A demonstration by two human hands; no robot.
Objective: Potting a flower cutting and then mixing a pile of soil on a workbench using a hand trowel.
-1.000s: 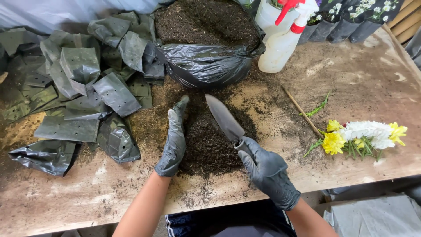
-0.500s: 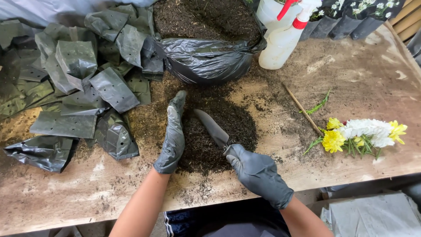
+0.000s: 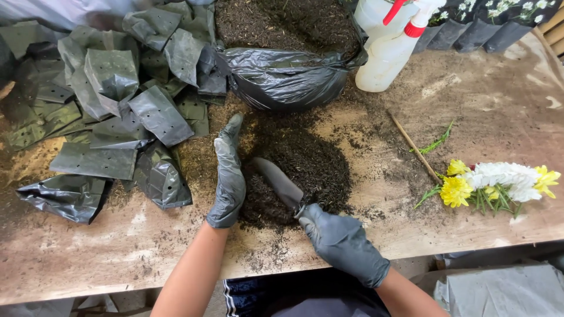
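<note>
Loose soil pile point(image 3: 305, 170) is gathered on the counter point(image 3: 470, 105); trowel point(image 3: 279, 183) gripped closed by right hand point(image 3: 341, 240), flat open left hand point(image 3: 229, 176) walling at nine o'clock; grow bags point(image 3: 111, 111) lie unfilled.

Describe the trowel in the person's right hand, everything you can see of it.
The trowel has a narrow, pointed, dull grey metal blade dusted with soil. Its handle is hidden inside the gloved right hand. It lies tilted, tip pointing up-left, the blade pressed into the loose soil pile on the wooden table, beside the gloved left hand.
</note>
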